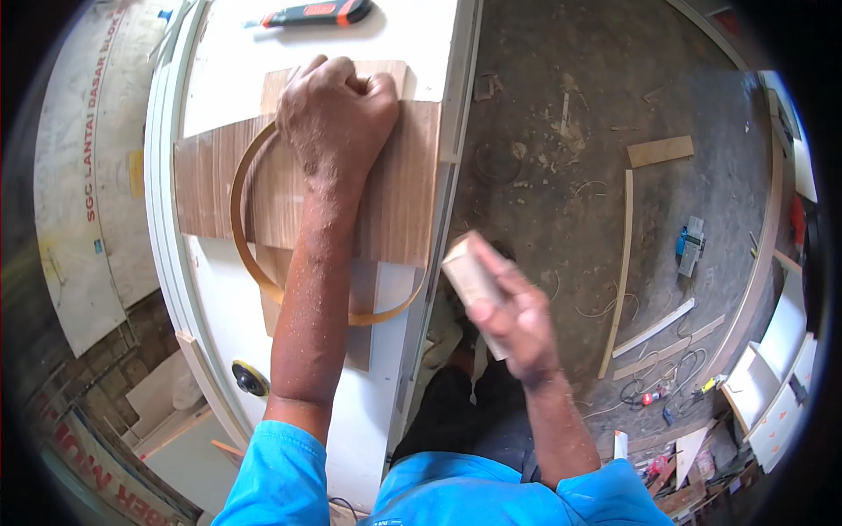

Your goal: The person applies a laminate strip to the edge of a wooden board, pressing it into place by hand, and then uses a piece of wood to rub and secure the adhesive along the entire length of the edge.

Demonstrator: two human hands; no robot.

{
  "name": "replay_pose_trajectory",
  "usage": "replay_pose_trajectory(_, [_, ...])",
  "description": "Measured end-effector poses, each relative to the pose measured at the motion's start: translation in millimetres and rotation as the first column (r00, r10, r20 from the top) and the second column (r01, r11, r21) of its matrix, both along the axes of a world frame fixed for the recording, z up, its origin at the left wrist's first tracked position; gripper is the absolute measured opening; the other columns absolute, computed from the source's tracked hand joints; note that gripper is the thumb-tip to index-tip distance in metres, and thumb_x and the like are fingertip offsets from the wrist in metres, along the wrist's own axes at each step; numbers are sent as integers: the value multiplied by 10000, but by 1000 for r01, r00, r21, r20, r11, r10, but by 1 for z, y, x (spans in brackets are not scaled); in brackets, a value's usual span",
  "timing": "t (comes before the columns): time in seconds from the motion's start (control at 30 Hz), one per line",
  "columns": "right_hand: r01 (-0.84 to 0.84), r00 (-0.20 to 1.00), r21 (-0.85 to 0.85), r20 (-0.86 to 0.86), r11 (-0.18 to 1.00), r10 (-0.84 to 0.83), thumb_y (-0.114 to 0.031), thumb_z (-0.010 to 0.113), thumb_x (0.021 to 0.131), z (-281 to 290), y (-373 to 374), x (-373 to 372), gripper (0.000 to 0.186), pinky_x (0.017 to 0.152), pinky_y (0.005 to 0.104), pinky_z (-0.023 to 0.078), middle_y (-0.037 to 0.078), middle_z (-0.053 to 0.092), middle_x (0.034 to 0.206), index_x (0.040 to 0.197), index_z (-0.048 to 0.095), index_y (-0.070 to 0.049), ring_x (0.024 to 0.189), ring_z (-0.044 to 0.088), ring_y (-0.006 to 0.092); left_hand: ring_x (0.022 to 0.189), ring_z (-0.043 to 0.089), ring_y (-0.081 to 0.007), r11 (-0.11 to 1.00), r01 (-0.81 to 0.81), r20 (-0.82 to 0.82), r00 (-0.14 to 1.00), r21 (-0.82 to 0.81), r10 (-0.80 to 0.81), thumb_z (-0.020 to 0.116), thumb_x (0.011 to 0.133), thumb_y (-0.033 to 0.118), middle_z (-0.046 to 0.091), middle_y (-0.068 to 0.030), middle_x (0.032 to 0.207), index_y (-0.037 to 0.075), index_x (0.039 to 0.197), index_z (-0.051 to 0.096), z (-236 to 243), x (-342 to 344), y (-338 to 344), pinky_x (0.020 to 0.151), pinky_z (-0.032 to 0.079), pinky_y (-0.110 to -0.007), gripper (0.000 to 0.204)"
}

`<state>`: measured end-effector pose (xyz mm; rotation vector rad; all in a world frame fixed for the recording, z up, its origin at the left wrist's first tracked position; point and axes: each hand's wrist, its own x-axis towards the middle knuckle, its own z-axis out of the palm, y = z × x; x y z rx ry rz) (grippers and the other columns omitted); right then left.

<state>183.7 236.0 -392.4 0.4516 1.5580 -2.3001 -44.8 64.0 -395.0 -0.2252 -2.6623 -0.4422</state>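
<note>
My left hand [338, 110] is a closed fist pressed on a brown wood-grain panel [403, 184] on the white work surface. Whatever its curled fingers hold, if anything, is hidden. A thin tan edging strip [239, 202] curves in a wide loop over the panel, passing out of sight under that hand and wrist; its other side reaches the panel's right edge. Off the right side of the work surface, my right hand [517, 320] grips a pale wooden block [472, 279], tilted. Narrower wood-grain pieces [386, 74] show from under the panel.
A black and orange utility knife [320, 13] lies at the far end of the white surface [219, 289]. Nearer stands a round yellow-black disc [250, 377]. On the floor to the right are long wooden strips [624, 272], a wood offcut [660, 152] and tangled cables [671, 377].
</note>
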Motion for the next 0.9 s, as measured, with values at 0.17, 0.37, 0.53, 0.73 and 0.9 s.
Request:
replay_pose_trajectory(0.17, [-92, 996, 7, -11, 996, 92, -366, 733, 886, -6, -8, 1, 787, 1036, 335, 439, 163, 618, 1181, 1549, 497, -13, 1132, 606, 248, 651, 590, -269, 999, -28, 58, 998, 40, 26, 695, 722, 130, 583, -100, 635, 43, 554, 556, 8, 4, 5, 654, 496, -447, 235])
replay_pose_trajectory(0.37, [58, 998, -75, -25, 995, -60, -361, 727, 899, -12, -7, -60, 790, 1055, 325, 427, 147, 633, 1193, 1542, 485, 29, 1135, 599, 201, 643, 547, -265, 999, -19, 45, 999, 40, 17, 678, 713, 51, 517, -92, 629, 57, 560, 462, 10, 4, 12, 631, 461, -446, 265])
replay_pose_trajectory(0.53, [63, 997, -56, -44, 996, -65, -362, 720, 907, -15, -3, -97, 774, 1085, 340, 422, 170, 648, 1256, 1528, 497, 42, 1193, 604, 223, 626, 537, -260, 999, 4, 53, 999, 54, -7, 683, 711, 48, 504, -91, 622, 56, 558, 457, 10, 5, 9, 612, 451, -434, 273])
replay_pose_trajectory(0.73, [171, 976, -65, -126, 983, -178, -367, 718, 937, -14, -5, -131, 750, 1131, 359, 421, 236, 627, 1392, 1525, 497, 43, 1290, 596, 266, 616, 544, -247, 999, 17, 73, 997, 39, -20, 695, 709, 50, 513, -84, 613, 57, 551, 470, 13, 5, 8, 609, 458, -422, 275])
replay_pose_trajectory(0.9, [173, 978, -50, -111, 984, -177, -367, 728, 932, -17, -12, -99, 757, 1117, 356, 430, 215, 644, 1341, 1527, 496, 39, 1260, 608, 262, 633, 586, -249, 1000, -14, 64, 998, -8, 15, 692, 722, 83, 556, -89, 618, 49, 556, 524, 4, 4, 5, 626, 481, -433, 239])
